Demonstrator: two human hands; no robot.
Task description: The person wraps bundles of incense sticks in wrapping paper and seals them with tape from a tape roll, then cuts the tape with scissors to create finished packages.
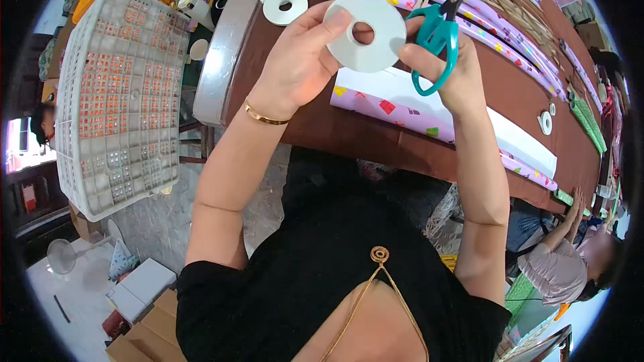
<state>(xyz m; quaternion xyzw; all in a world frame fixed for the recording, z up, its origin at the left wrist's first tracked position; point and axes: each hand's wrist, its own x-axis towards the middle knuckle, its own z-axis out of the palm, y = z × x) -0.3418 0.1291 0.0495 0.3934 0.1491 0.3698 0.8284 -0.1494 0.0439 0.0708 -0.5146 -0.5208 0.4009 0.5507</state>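
Note:
My left hand (298, 60) grips a broad white roll of tape (372, 10) by its left side, thumb across its face. My right hand (464, 77) holds scissors (433, 37) with teal handles, the dark blades pointing up and away. The right thumb touches the right edge of the tape roll. Beneath both hands, a sheet of lilac patterned wrapping paper (402, 117) lies on the brown-covered table (308, 124), its white back partly showing.
Two more white tape rolls (285, 15) lie at the table's far left. Long lilac paper rolls (510, 47) stretch across the back. A white plastic crate (134, 94) stands to the left. Small tape rolls (545, 123) sit at right, where another person (553, 268) has hands on the table.

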